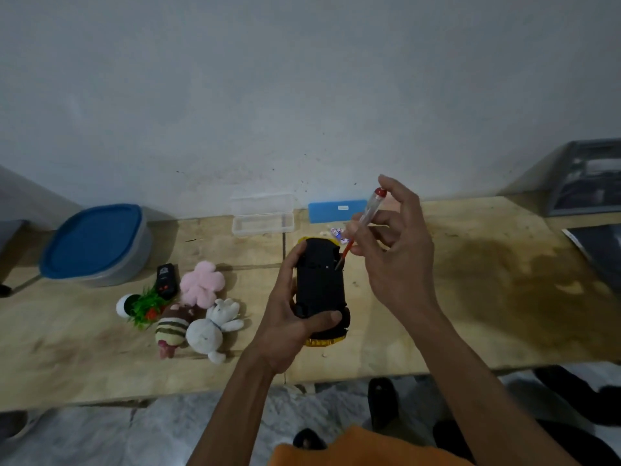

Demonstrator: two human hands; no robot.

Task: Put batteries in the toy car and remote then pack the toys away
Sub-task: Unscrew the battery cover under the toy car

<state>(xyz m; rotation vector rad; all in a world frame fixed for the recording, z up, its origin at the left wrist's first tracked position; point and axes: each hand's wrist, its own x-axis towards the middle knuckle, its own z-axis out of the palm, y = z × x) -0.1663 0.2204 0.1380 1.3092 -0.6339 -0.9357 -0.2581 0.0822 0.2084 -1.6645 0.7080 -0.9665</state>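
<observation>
A yellow toy car (321,287) lies upside down on the wooden table, its black underside facing up. My left hand (289,317) grips it from the left, thumb across its near end. My right hand (396,250) pinches a screwdriver (359,227) with a clear handle and red cap. Its tip touches the car's underside near the far right. A black remote (166,280) lies to the left among the toys. Small batteries (337,234) lie just behind the car.
Left of the car lie a pink plush (201,284), a white plush rabbit (211,327), a striped plush (171,327) and a small green plant toy (144,307). A grey tub with blue lid (97,243), an open clear case (262,216) and a blue box (336,210) stand further back.
</observation>
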